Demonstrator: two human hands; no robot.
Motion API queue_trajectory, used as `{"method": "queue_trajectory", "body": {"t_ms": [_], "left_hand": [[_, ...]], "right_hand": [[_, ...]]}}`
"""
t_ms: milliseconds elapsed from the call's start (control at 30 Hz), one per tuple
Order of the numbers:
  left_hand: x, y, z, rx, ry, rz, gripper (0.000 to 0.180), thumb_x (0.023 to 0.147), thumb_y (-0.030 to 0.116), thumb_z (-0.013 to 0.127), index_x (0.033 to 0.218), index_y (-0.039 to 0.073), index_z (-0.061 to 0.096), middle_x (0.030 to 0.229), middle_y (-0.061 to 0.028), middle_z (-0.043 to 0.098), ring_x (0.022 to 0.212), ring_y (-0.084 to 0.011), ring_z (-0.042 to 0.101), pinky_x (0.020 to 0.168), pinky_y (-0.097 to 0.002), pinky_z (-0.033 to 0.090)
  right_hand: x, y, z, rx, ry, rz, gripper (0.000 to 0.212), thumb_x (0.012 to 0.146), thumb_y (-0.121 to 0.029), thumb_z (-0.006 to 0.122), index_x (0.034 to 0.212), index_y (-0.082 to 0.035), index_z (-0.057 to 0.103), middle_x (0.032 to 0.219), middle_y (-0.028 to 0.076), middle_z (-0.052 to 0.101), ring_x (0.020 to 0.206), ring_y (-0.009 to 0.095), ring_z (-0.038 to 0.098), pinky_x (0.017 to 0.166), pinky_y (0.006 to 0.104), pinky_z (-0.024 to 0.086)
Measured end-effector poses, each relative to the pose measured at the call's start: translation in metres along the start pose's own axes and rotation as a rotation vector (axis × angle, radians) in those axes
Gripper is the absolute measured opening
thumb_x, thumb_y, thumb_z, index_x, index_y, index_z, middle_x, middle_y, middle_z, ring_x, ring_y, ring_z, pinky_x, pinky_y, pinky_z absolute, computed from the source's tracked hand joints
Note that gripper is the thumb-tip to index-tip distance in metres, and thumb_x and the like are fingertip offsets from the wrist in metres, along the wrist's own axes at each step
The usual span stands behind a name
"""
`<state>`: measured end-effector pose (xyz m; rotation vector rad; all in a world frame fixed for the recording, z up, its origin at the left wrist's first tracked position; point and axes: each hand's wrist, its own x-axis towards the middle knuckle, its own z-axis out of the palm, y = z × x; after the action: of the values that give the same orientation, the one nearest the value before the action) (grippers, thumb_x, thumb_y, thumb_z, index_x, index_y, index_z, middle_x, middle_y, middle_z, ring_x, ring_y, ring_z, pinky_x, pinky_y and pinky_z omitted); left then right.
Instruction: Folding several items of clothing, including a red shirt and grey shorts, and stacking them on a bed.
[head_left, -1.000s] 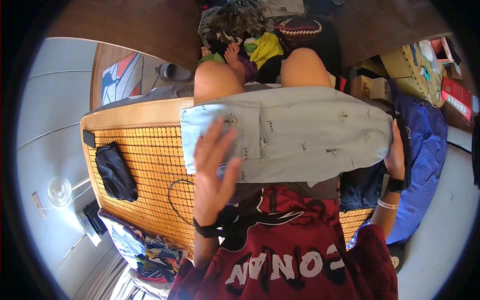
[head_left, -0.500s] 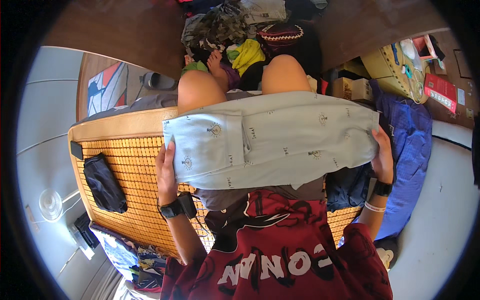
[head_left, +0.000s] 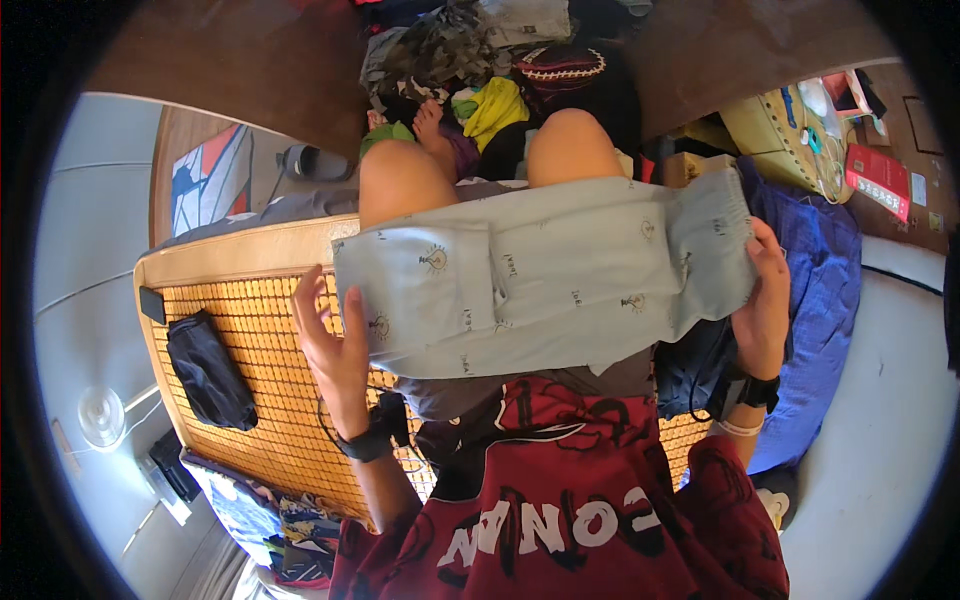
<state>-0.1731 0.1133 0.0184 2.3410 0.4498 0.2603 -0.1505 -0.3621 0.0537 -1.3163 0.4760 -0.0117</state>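
Note:
Light blue pajama trousers (head_left: 560, 270) with a light-bulb print lie lengthwise across my lap. Their left end is folded over in a flat panel; an elastic, gathered waistband is at the right end. My left hand (head_left: 337, 350) is beside the folded left end, fingers spread apart and the thumb by the fabric edge, not gripping. At the other end my right hand (head_left: 762, 310) holds the gathered waistband, which is raised and bent inward. The thumb and part of the fingers of this hand are hidden by the cloth.
I sit on a bed with a woven tile mat (head_left: 270, 300). A folded black garment (head_left: 210, 370) lies at left, a blue cloth (head_left: 825, 290) at right. Ahead, a heap of clothes (head_left: 450, 50) fills the space between brown panels. A red box (head_left: 877, 182) stands far right.
My right hand has lifted the waistband end, bending it up and inward. The left hand has let go of the folded end, its fingers spreading outward to the left.

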Motion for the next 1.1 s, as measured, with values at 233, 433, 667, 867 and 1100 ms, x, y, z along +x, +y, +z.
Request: {"method": "queue_trajectory", "body": {"t_ms": [233,433,667,867,1100], "left_hand": [[0.006,0.07,0.025,0.043,-0.277,0.497,0.034,0.096,0.009,0.069,0.13,0.005,0.069,0.138,-0.0158,0.068,0.136,-0.0361,0.058,0.119,-0.0481,0.038],[0.01,0.08,0.054,0.206,-0.36,0.588,0.033,0.1,0.014,0.064,0.133,0.008,0.067,0.138,-0.0089,0.067,0.139,-0.0307,0.056,0.125,-0.0544,0.023],[0.01,0.072,0.057,0.187,-0.298,0.542,0.039,0.099,0.013,0.064,0.137,0.008,0.065,0.141,-0.0104,0.062,0.139,-0.0291,0.053,0.125,-0.0541,0.023],[0.01,0.073,0.056,0.178,-0.296,0.559,0.035,0.098,0.012,0.065,0.133,0.007,0.066,0.13,-0.0108,0.063,0.13,-0.0312,0.055,0.121,-0.0523,0.028],[0.018,0.056,0.042,-0.015,-0.196,0.5,0.021,0.099,0.009,0.065,0.119,0.004,0.069,0.114,-0.0139,0.063,0.106,-0.034,0.06,0.104,-0.0456,0.042]], "right_hand": [[-0.032,-0.012,0.039,-0.056,0.217,-0.191,0.025,0.103,-0.013,0.063,0.125,0.0,0.066,0.122,0.006,0.07,0.112,0.016,0.065,0.101,0.0318,0.05],[-0.058,-0.004,0.117,-0.559,-0.004,-0.725,0.027,0.096,-0.007,0.071,0.122,-0.001,0.066,0.117,0.011,0.07,0.107,0.022,0.066,0.1,0.0323,0.049],[-0.053,0.024,0.147,-0.962,-0.571,-0.595,0.038,0.092,-0.009,0.073,0.128,-0.001,0.064,0.135,0.017,0.063,0.123,0.036,0.06,0.106,0.0448,0.05],[-0.046,0.032,0.127,-1.037,-0.334,-0.732,0.043,0.093,-0.011,0.072,0.134,-0.003,0.063,0.142,0.018,0.06,0.131,0.041,0.055,0.112,0.0485,0.044],[-0.021,0.047,0.115,-1.077,-0.018,-0.491,0.055,0.095,-0.024,0.075,0.137,0.006,0.058,0.126,0.027,0.06,0.117,0.046,0.057,0.101,0.0487,0.047]]}}
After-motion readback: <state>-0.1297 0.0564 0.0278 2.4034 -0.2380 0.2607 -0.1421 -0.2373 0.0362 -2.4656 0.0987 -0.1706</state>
